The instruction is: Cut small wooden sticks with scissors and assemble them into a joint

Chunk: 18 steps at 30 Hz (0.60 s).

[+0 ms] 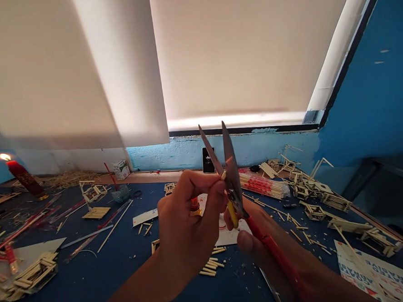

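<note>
My left hand (192, 215) is closed, pinching a short pale wooden stick (224, 174) between thumb and fingertips. In my right hand (261, 238) are snips (235, 181) with pointed metal blades, a red handle and a yellow part. The blades are spread apart and point upward, with the stick's end close to or between them; I cannot tell if they touch it. Below my left hand, several cut stick pieces (211, 266) lie on the dark blue tabletop (127, 283). Behind both hands a white sheet (232, 236) is partly hidden.
A lit red candle (25, 180) burns at the far left. Small stick models (34, 275) stand left, with more (306, 185) at right. A packet of sticks (263, 183) lies behind my right hand. An abrasive sheet (375, 268) is front right; a phone (208, 159) leans against the wall.
</note>
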Each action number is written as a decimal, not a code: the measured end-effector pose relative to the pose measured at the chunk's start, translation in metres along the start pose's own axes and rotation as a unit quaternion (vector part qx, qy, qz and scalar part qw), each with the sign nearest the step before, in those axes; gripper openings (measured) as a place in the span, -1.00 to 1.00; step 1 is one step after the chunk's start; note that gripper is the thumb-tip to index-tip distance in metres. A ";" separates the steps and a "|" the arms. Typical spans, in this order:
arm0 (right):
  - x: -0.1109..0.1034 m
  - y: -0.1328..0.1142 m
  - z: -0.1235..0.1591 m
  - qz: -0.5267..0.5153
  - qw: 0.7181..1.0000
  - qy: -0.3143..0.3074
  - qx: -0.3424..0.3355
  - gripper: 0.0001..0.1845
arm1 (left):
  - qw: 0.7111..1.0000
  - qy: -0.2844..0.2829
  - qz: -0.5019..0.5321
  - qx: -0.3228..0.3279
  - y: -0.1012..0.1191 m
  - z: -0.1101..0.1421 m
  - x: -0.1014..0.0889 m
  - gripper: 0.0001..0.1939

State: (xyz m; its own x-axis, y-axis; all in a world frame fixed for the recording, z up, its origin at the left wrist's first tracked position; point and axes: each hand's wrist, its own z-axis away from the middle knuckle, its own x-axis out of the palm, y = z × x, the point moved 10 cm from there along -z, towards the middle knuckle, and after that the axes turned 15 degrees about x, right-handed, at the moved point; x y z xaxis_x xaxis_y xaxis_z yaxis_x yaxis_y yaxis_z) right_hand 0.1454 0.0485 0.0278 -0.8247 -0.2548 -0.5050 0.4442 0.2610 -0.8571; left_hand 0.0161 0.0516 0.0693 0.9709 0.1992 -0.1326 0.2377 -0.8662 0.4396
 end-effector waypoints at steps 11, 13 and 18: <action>0.006 0.008 0.001 -0.041 0.999 0.021 -0.019 -0.51 | 0.997 -0.002 -0.077 0.022 0.004 0.000 -0.004 -0.89; 0.007 0.006 0.002 -0.038 0.999 -0.002 -0.027 -0.45 | 0.994 0.002 -0.105 0.033 0.008 0.001 -0.005 -0.88; 0.007 0.002 0.003 -0.027 0.999 -0.011 -0.029 -0.37 | 0.990 -0.003 -0.130 0.049 0.012 0.002 -0.006 -0.88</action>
State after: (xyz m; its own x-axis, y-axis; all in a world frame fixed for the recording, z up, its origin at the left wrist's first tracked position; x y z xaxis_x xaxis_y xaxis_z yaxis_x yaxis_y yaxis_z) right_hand 0.1415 0.0449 0.0226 -0.8386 -0.2900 -0.4611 0.3783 0.2990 -0.8761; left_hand 0.0129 0.0389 0.0732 0.8769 0.4194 -0.2348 0.4759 -0.8260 0.3020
